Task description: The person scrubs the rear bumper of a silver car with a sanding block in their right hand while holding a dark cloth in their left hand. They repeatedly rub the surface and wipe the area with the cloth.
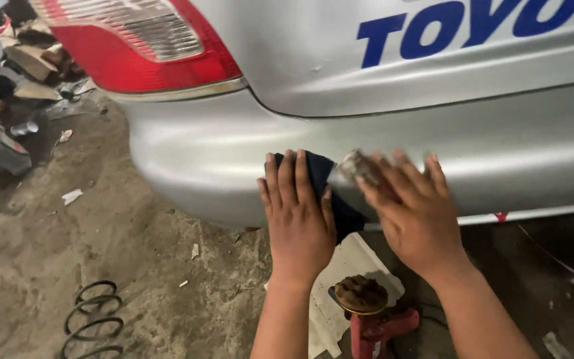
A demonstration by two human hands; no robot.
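A: Pressing flat against the silver rear bumper point(194, 153), the left hand point(298, 211) is spread wide, fingers straight, with a dark blue cloth point(335, 199) pinned under the palm.

B: And the right hand point(414, 211)?

A: Open too, fingers fanned on the bumper just beside the left. Something small and greyish point(357, 166) sits under its fingertips, too blurred to name, so I can't say whether it grips it or only pushes it.

B: How does the bumper look?

A: Dull, matte silver, curving round the corner below the red tail light point(134, 46), and hanging low over the dirt floor point(127, 266).

B: Anything beneath the hands?

A: A red power tool point(373, 319) with a round brown pad lies on a white sheet point(340, 266), near the wrists. A black coil spring point(93, 319) lies well apart, on the left.
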